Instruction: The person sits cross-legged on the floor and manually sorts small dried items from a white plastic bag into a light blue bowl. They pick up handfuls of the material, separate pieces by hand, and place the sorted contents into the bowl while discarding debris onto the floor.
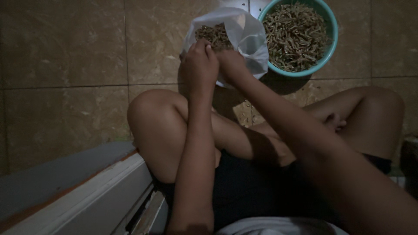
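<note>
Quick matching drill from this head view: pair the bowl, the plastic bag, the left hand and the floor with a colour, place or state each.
1. bowl
2. plastic bag
3. left hand
4. floor

a. brown tiles
b. translucent white, partly filled with small dried pieces
c. teal, round, heaped with small dried pieces
d. at the bag's near edge, beside the right hand

Pairs: 1-c, 2-b, 3-d, 4-a

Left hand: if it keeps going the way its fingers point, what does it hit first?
The left hand points up-frame into the open plastic bag. It would likely meet the small dried fish inside first, though depth is hard to judge in this dim view.
</note>
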